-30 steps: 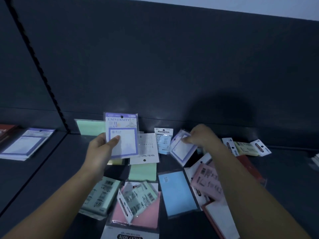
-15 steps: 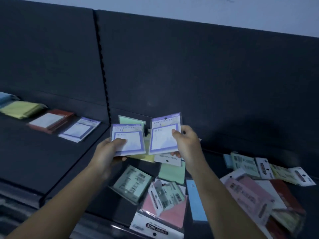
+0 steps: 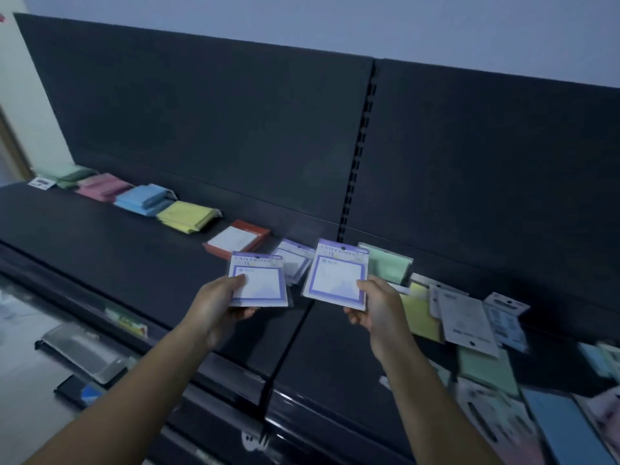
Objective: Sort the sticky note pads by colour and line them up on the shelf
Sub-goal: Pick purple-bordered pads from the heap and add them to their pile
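Along the shelf [image 3: 110, 243], coloured pad stacks [image 3: 144, 199]

Left grip [image 3: 214, 305] and right grip [image 3: 380, 312] bare; forearms [image 3: 134, 380] bare to the frame's edge.

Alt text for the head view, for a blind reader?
The left hand holds a purple-bordered wrapped sticky note pad and the right hand a matching second pad above a dark shelf. Colour-sorted stacks line its back at left; unsorted packets lie scattered at right.
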`<act>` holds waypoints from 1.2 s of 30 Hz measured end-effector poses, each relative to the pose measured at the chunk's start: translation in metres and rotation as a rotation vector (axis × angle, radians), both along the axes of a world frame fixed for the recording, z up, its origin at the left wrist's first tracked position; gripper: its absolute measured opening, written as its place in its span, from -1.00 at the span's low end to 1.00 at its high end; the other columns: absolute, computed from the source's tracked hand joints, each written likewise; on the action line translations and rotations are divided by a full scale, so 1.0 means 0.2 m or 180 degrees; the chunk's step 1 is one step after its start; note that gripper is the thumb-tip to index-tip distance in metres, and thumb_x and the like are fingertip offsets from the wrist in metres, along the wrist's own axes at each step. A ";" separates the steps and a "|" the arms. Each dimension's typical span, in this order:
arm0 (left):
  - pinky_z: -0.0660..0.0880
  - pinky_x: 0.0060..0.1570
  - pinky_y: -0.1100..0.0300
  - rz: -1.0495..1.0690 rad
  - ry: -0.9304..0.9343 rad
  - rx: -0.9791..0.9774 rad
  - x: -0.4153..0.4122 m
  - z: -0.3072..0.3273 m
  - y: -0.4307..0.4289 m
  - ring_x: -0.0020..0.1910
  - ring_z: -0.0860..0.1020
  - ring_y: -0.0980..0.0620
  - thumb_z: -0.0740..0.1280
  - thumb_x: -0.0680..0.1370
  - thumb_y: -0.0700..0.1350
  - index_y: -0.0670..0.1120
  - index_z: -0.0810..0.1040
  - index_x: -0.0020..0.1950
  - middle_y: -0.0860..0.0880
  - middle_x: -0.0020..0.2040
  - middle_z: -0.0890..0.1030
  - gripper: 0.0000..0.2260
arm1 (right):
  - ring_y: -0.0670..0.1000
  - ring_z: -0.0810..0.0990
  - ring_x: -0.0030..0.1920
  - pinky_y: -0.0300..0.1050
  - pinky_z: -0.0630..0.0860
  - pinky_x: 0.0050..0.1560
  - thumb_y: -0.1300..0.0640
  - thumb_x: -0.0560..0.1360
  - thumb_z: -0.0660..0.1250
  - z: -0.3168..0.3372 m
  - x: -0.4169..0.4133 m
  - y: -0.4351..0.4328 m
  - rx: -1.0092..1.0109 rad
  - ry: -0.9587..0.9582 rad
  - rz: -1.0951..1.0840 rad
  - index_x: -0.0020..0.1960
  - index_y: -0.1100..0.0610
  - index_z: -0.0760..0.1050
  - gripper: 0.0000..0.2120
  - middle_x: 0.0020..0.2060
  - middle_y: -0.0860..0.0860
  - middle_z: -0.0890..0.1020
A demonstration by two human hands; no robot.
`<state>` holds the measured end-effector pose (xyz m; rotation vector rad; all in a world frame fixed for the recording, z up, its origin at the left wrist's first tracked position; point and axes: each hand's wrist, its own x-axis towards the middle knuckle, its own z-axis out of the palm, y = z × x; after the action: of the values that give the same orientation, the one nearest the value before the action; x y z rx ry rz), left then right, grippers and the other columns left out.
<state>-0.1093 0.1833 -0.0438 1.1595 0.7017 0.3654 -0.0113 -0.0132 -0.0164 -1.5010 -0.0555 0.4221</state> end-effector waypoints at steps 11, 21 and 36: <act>0.48 -0.48 0.22 -0.0499 -0.0076 0.0410 0.16 -0.03 0.23 -0.43 0.60 0.04 0.15 0.56 -0.23 -0.06 0.54 0.06 -0.04 -0.24 0.67 -0.79 | -0.05 0.41 -0.48 -0.19 0.35 -0.47 0.20 0.58 0.20 -0.12 -0.06 0.34 0.0100 0.0278 -0.0370 -0.16 0.14 0.49 -0.83 -0.36 0.02 0.54; 0.47 -0.44 0.29 -0.0800 -0.0110 0.0799 0.45 -0.06 0.24 -0.35 0.61 0.13 0.07 0.58 -0.33 -0.04 0.52 0.17 0.03 -0.17 0.68 -0.66 | -0.02 0.55 -0.08 -0.15 0.45 -0.06 0.14 0.57 0.23 -0.34 0.17 0.56 -0.0062 -0.0147 -0.0753 0.09 0.20 0.53 -0.81 -0.05 0.05 0.63; 0.13 0.25 0.20 -0.0892 0.0569 0.3284 0.59 -0.29 0.30 0.30 0.28 -0.06 0.23 0.58 -0.11 -0.13 0.33 0.39 -0.08 0.30 0.39 -0.62 | -0.05 0.03 0.50 -0.15 -0.07 0.46 -0.11 0.61 -0.02 -0.48 0.23 0.77 -0.2839 -0.1681 -0.0276 0.51 0.16 0.08 -0.45 0.50 0.01 0.18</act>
<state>0.0082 0.2424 -0.1016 2.2626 0.4779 0.3950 0.0341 0.1399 -0.1133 -2.4562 -0.2405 -0.0637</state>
